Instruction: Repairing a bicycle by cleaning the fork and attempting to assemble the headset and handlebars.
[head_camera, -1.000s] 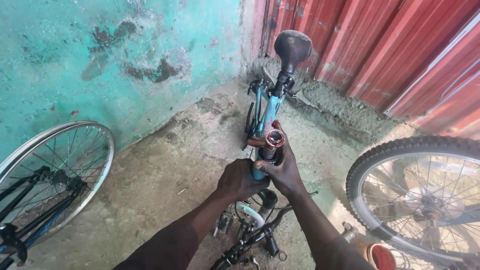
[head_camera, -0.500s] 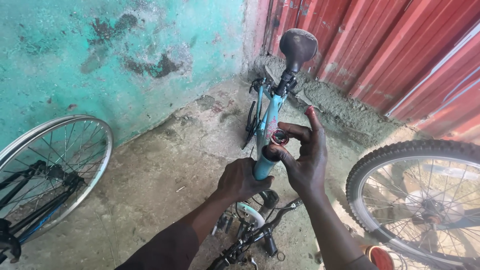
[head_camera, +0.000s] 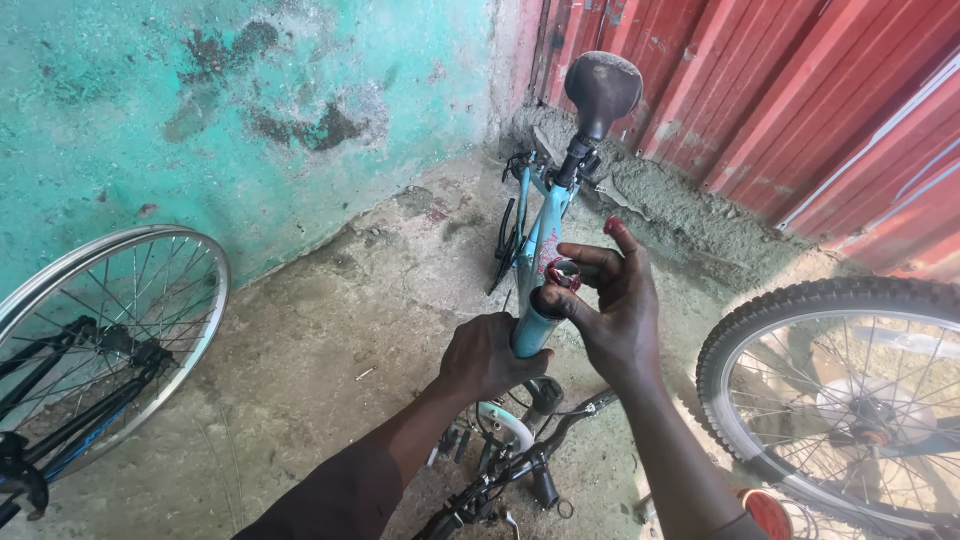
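Left hand (head_camera: 487, 357) wrapped the light-blue bike frame tube (head_camera: 533, 325); right hand (head_camera: 612, 310) pinched the small red ring (head_camera: 563, 273) at its top end; seating it likely needs square alignment.

Looks like backyard bike repair spot: bare concrete floor (head_camera: 300, 340), peeling turquoise wall (head_camera: 200, 110), red corrugated sheeting (head_camera: 800, 90), loose wheels (head_camera: 100, 340) around.

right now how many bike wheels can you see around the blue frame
2. One silver-rimmed wheel leans at the left by the turquoise wall; one knobby-tyred wheel is at the right edge. The blue frame may hide others behind it.
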